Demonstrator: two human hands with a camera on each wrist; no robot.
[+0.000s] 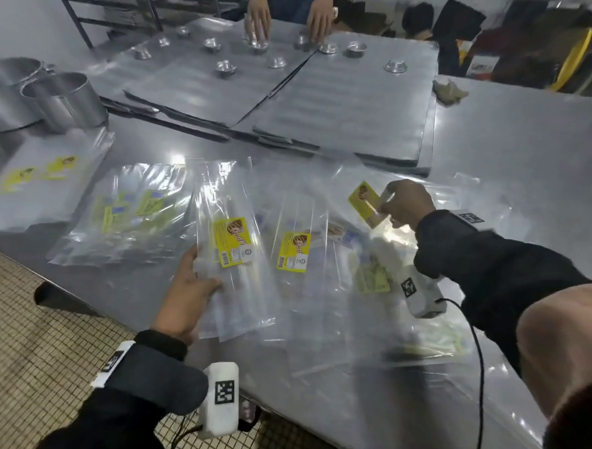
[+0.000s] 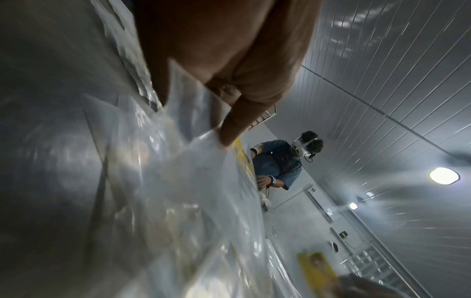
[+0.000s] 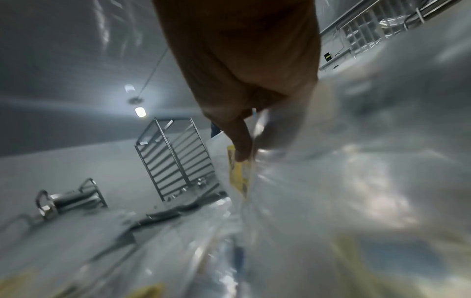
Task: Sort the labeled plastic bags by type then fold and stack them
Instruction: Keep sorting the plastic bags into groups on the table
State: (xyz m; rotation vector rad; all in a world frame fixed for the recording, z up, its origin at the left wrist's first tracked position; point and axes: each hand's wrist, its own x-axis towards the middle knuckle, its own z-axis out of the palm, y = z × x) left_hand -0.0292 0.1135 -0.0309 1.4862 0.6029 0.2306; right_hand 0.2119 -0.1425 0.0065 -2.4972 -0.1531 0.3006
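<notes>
I saw the left hand (image 1: 188, 285) holding a small bunch of clear bags (image 1: 235, 262) by their near left edge. The thumb lay on top and the fingers were tucked under, so the hand was pinched on the bunch. The top bag had a yellow label (image 1: 233, 240) with a picture of bread on it. In the left wrist view a finger (image 2: 234, 125) pressed down on the clear plastic.

The right hand (image 1: 406, 203) was lifted a little above the table (image 1: 523, 137). Its fingers were curled and pinched another clear bag with a yellow label (image 1: 367, 200). That label was tilted. In the right wrist view a fingertip (image 3: 241, 147) sat right on the yellow label, and the rest was blurry.

Between the two hands lay a loose pile of bags (image 1: 323, 257), one with a yellow label (image 1: 294, 250) facing up. To the left there was a stack of bags with pale green labels (image 1: 129, 212). Farther left lay a flat stack with two small yellow labels (image 1: 38, 172).

Behind the bags I saw flat metal trays (image 1: 332, 98) with small metal cups (image 1: 226, 67) on them. Another person's hands (image 1: 259, 16) touched the cups. Shiny metal rings (image 1: 65, 99) stood at the far left.
</notes>
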